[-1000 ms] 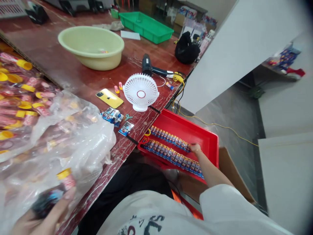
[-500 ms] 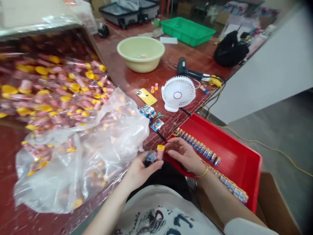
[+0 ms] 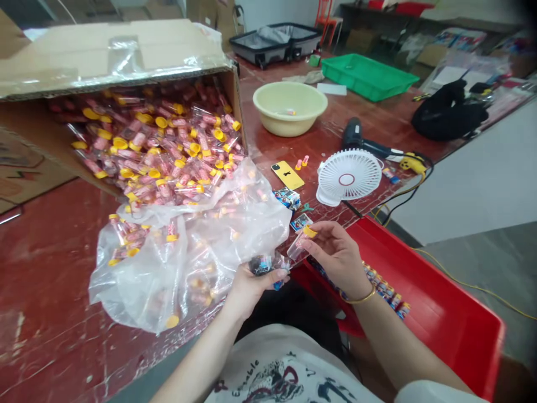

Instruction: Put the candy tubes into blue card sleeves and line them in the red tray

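Note:
My right hand (image 3: 342,257) pinches a small clear tube (image 3: 298,244) by its yellow cap end. The tube has pink contents and is tilted, with its clear end down toward the left. Just below and to the left, my left hand (image 3: 254,285) is closed around some printed blue-and-clear plastic sleeves (image 3: 264,265). A small gap separates the tube from the sleeves. Under my right forearm, a red tray (image 3: 444,302) holds rows of tubes in printed sleeves (image 3: 388,294).
To the left, an open carton (image 3: 241,112) spills yellow-capped tubes (image 3: 168,151) onto a plastic bag (image 3: 138,285). A white fan (image 3: 350,178), yellow phone (image 3: 287,176), sleeve stack (image 3: 287,197), cream basin (image 3: 289,126), heat gun (image 3: 354,134) and green tray (image 3: 369,84) stand beyond my hands.
The capped tube was upright at my left fingertips, my right hand beside it with fingers apart. Now my right hand holds a tilted tube above the left. The view has swung left.

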A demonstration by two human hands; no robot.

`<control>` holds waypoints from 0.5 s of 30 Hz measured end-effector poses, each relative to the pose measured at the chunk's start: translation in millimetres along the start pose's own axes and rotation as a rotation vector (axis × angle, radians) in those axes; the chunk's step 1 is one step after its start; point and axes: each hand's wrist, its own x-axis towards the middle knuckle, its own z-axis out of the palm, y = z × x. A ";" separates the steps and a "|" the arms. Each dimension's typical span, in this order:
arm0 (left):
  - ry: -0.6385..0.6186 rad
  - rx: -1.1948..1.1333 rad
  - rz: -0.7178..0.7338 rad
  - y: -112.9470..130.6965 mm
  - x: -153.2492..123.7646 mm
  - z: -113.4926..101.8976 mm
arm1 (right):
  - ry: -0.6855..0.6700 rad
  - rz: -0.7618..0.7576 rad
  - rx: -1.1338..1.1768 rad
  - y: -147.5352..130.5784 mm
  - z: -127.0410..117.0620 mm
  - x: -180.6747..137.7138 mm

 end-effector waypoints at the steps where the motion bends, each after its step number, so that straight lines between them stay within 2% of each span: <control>1: 0.009 0.008 0.026 -0.1 0.5 -0.4 | -0.001 -0.046 -0.049 -2.8 1.5 0.9; 5: 0.075 0.050 0.058 0.2 2.0 -1.5 | -0.069 -0.212 -0.257 -14.1 3.8 5.6; 8: 0.085 0.132 0.072 1.4 1.3 -1.2 | -0.190 -0.248 -0.318 -19.7 4.2 10.9; 11: 0.065 0.164 0.072 3.2 -1.5 1.1 | -0.255 -0.134 -0.272 -16.1 5.0 16.1; 15: 0.014 -0.036 -0.041 6.1 -4.8 8.0 | -0.238 0.140 0.042 0.0 8.8 14.9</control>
